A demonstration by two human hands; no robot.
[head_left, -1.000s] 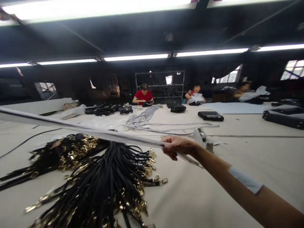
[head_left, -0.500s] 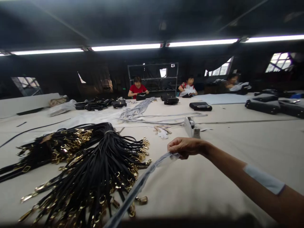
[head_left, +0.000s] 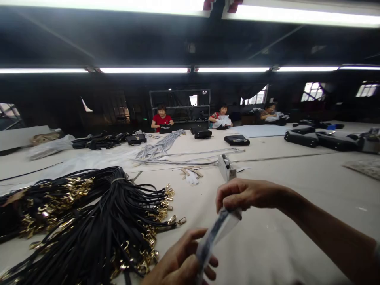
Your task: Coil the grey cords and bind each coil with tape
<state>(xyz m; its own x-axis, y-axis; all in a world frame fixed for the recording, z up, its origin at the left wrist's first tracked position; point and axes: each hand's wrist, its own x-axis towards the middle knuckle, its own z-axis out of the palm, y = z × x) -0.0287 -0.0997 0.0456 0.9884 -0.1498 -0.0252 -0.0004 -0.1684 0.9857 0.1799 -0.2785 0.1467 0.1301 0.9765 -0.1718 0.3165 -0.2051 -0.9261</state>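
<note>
A dark strap in clear plastic wrapping runs between my two hands at the lower middle. My right hand pinches its upper end, with loose plastic hanging beside the fingers. Lower down, my left hand has its thumb and fingers around the wrapped strap. To the left lies a big bundle of black straps with gold clasps, tied near its top. Just behind my right hand stands a white tape dispenser.
Paper scraps lie left of the dispenser. Farther back are wrapped grey straps, a black bag and more black bags at right. Several people sit across the table, one in a red shirt.
My left hand has come into view from below and closed on the wrapped strap. My right hand looks nearer, with the strap's end still in it. The view has shifted right and up.
</note>
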